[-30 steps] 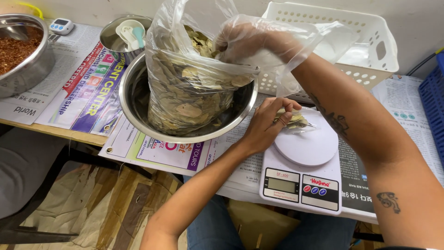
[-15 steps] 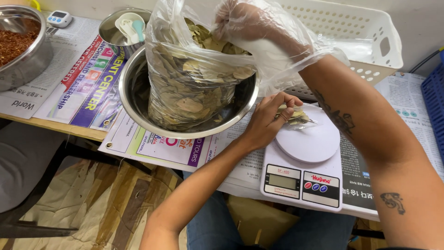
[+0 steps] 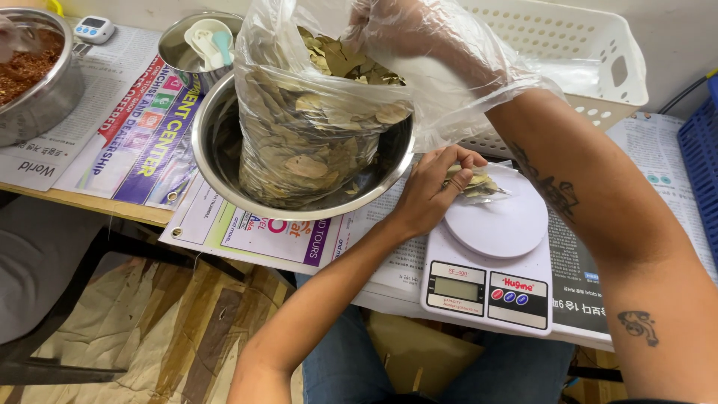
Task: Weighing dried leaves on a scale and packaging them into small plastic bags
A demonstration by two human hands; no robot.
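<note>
A clear plastic bag [image 3: 314,127] full of dried bay leaves stands in a steel bowl [image 3: 224,161]. My right hand [image 3: 407,30], in a thin plastic glove, reaches into the bag's open top among the leaves; whether its fingers hold leaves is hidden. My left hand [image 3: 434,187] holds a small clear pouch of leaves [image 3: 473,183] on the round white plate of a white kitchen scale [image 3: 497,262].
A white plastic basket [image 3: 591,60] stands behind the scale. A steel pot with plastic spoons [image 3: 196,41], a bowl of red-brown spice [image 3: 34,75] and a small white timer [image 3: 93,30] sit at the left. Newspapers cover the table; a blue crate [image 3: 703,172] is at the right.
My right hand has pushed deeper into the big bag. My left hand has stayed on the small pouch on the scale.
</note>
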